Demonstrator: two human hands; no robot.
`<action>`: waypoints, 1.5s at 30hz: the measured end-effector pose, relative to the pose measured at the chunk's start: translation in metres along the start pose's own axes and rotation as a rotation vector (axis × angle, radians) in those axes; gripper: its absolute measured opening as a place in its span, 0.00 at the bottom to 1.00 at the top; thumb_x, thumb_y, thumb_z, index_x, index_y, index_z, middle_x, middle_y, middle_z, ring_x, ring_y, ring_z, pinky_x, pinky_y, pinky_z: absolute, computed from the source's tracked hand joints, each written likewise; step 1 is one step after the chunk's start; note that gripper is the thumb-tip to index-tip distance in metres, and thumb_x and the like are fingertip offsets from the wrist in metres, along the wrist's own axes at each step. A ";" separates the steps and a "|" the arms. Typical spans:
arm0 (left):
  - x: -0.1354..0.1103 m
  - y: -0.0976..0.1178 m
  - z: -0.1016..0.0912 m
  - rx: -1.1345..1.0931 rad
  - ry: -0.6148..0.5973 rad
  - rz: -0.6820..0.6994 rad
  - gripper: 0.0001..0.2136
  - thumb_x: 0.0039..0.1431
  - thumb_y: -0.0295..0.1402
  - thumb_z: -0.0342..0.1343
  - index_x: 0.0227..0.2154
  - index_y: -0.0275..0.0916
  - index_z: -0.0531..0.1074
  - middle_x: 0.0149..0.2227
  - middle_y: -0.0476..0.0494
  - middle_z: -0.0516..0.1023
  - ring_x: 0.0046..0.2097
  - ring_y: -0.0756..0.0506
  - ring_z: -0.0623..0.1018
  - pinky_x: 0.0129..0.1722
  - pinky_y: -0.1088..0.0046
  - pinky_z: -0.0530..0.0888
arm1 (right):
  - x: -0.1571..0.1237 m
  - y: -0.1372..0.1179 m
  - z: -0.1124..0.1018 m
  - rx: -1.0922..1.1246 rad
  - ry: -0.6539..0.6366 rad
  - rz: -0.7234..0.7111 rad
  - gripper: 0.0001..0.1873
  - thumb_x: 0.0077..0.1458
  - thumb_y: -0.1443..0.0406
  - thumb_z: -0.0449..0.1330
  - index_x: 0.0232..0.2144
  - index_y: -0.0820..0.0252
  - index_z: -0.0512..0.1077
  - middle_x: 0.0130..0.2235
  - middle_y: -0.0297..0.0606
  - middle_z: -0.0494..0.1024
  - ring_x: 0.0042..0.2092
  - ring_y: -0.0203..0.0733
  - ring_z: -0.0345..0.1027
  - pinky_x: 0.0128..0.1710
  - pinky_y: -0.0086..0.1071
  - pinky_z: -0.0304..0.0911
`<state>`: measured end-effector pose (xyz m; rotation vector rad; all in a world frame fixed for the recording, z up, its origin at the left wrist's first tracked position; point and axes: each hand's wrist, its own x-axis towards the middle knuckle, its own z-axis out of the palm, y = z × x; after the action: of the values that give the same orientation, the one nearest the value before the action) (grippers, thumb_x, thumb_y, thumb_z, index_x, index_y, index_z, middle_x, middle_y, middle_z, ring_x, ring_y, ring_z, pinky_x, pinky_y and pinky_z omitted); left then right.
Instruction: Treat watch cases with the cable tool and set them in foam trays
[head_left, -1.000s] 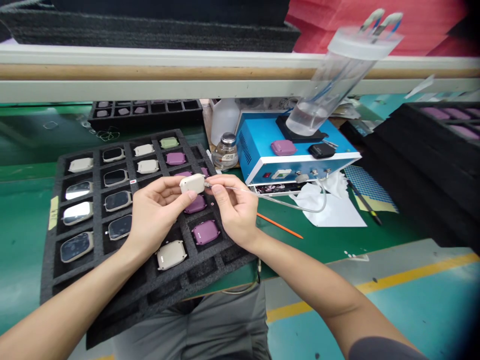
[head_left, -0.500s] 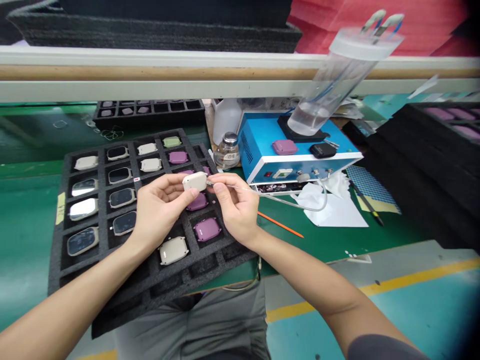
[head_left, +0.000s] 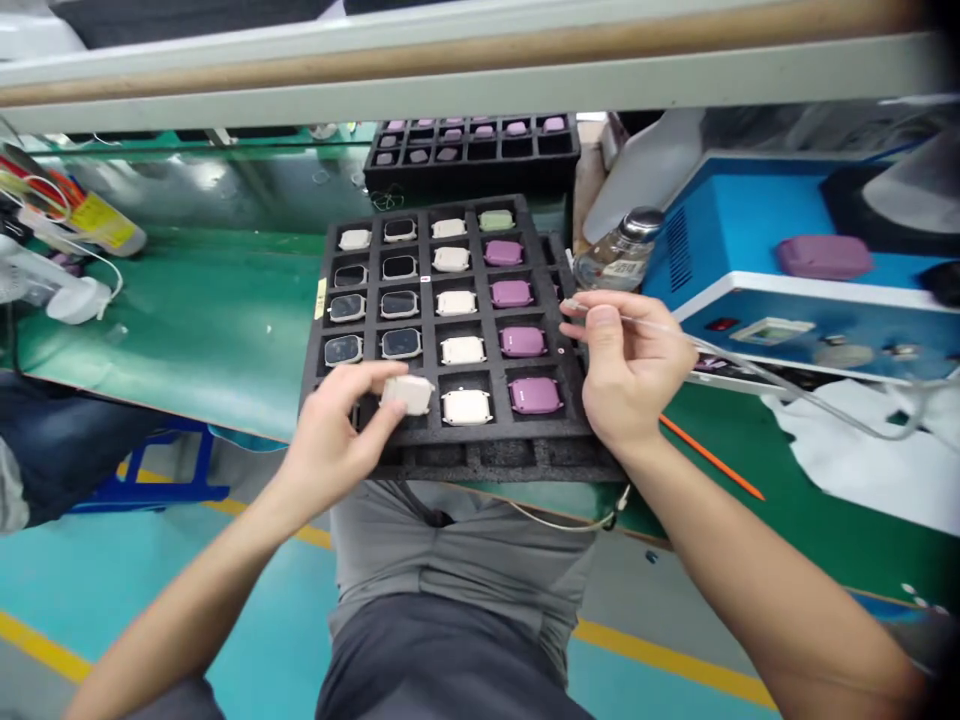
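Note:
My left hand (head_left: 330,432) pinches a cream smartwatch case (head_left: 410,396) between thumb and fingers, over the near-left part of a black foam tray (head_left: 540,427). In the tray's compartments lie cream cases (head_left: 463,350), purple cases (head_left: 523,342), a green case (head_left: 496,220) and watches with dark screens (head_left: 401,343). To the tray's right, my right hand (head_left: 637,370) is closed on a thin clear tube (head_left: 739,372), whose small tip sticks out past the fingers. The tip is apart from the case.
A blue machine (head_left: 787,215) carries another purple case (head_left: 825,256). Beside it are a glass bottle (head_left: 619,255) and a white plastic bottle (head_left: 645,165). An orange stick (head_left: 712,457) and white paper (head_left: 862,440) lie at right. Another foam tray (head_left: 472,178) sits behind.
My hands have moved apart: the left carries the cream case away from the tube's tip and down toward the tray, while the right keeps the tube. The view has turned left.

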<state>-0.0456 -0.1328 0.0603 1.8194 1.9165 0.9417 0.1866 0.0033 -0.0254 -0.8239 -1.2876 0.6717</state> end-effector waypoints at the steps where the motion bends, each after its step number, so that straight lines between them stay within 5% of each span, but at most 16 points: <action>1: -0.011 -0.011 0.007 0.093 0.026 0.035 0.14 0.62 0.34 0.60 0.50 0.42 0.79 0.48 0.39 0.81 0.52 0.36 0.77 0.56 0.54 0.72 | 0.000 0.000 0.000 -0.006 0.001 -0.004 0.13 0.65 0.52 0.61 0.39 0.53 0.78 0.39 0.38 0.81 0.40 0.42 0.81 0.37 0.38 0.80; 4: -0.019 -0.029 0.021 0.319 0.126 0.104 0.15 0.63 0.34 0.58 0.51 0.42 0.78 0.59 0.34 0.75 0.67 0.29 0.65 0.64 0.45 0.63 | -0.001 0.001 -0.001 -0.015 0.010 -0.010 0.13 0.65 0.53 0.60 0.39 0.53 0.78 0.39 0.38 0.80 0.40 0.42 0.81 0.36 0.38 0.80; 6: -0.005 -0.030 0.023 0.353 0.112 0.139 0.15 0.65 0.34 0.56 0.52 0.42 0.78 0.62 0.34 0.73 0.68 0.30 0.63 0.64 0.45 0.63 | -0.002 0.001 -0.002 -0.025 0.005 -0.007 0.13 0.66 0.53 0.60 0.39 0.53 0.77 0.39 0.38 0.80 0.40 0.42 0.81 0.37 0.38 0.80; 11: 0.060 -0.028 0.011 0.438 -0.171 0.220 0.12 0.63 0.37 0.55 0.43 0.41 0.81 0.49 0.34 0.81 0.55 0.31 0.75 0.58 0.51 0.67 | -0.002 -0.001 -0.001 -0.009 -0.013 0.010 0.13 0.66 0.53 0.60 0.40 0.54 0.76 0.39 0.37 0.80 0.40 0.41 0.80 0.37 0.36 0.80; 14: 0.084 -0.025 0.005 0.444 -0.244 0.227 0.08 0.57 0.37 0.59 0.34 0.42 0.81 0.37 0.36 0.81 0.48 0.31 0.77 0.56 0.53 0.69 | -0.001 -0.002 0.000 0.036 -0.014 0.034 0.13 0.65 0.53 0.61 0.41 0.55 0.75 0.39 0.36 0.80 0.39 0.39 0.80 0.38 0.34 0.80; 19: 0.106 -0.003 0.007 0.195 -0.163 0.185 0.10 0.62 0.39 0.56 0.38 0.45 0.81 0.37 0.41 0.82 0.43 0.36 0.80 0.52 0.59 0.73 | 0.003 -0.002 0.002 0.085 0.003 0.060 0.13 0.64 0.53 0.63 0.42 0.55 0.75 0.38 0.36 0.82 0.39 0.38 0.81 0.38 0.34 0.80; 25: 0.136 0.038 0.063 -0.420 -0.226 0.050 0.19 0.60 0.39 0.61 0.51 0.36 0.78 0.35 0.42 0.83 0.34 0.43 0.81 0.40 0.64 0.79 | 0.006 0.001 0.002 0.109 0.031 0.051 0.11 0.66 0.54 0.60 0.42 0.54 0.76 0.41 0.38 0.81 0.42 0.41 0.79 0.45 0.38 0.79; 30: 0.135 0.040 0.090 -0.678 -0.264 -0.023 0.22 0.53 0.39 0.70 0.49 0.34 0.79 0.40 0.38 0.86 0.41 0.42 0.84 0.47 0.64 0.81 | 0.010 0.000 0.000 0.073 0.017 -0.006 0.09 0.67 0.57 0.59 0.43 0.52 0.78 0.44 0.38 0.82 0.47 0.43 0.78 0.50 0.40 0.77; 45: 0.128 0.035 0.098 -0.799 -0.279 0.002 0.18 0.51 0.37 0.73 0.43 0.34 0.82 0.44 0.38 0.86 0.46 0.40 0.85 0.48 0.67 0.82 | 0.012 0.004 -0.002 -0.018 -0.018 -0.127 0.07 0.66 0.63 0.60 0.43 0.51 0.79 0.43 0.37 0.84 0.48 0.44 0.80 0.51 0.42 0.76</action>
<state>0.0279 0.0134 0.0376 1.3683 1.1225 1.1567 0.1906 0.0148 -0.0222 -0.7451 -1.3522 0.5678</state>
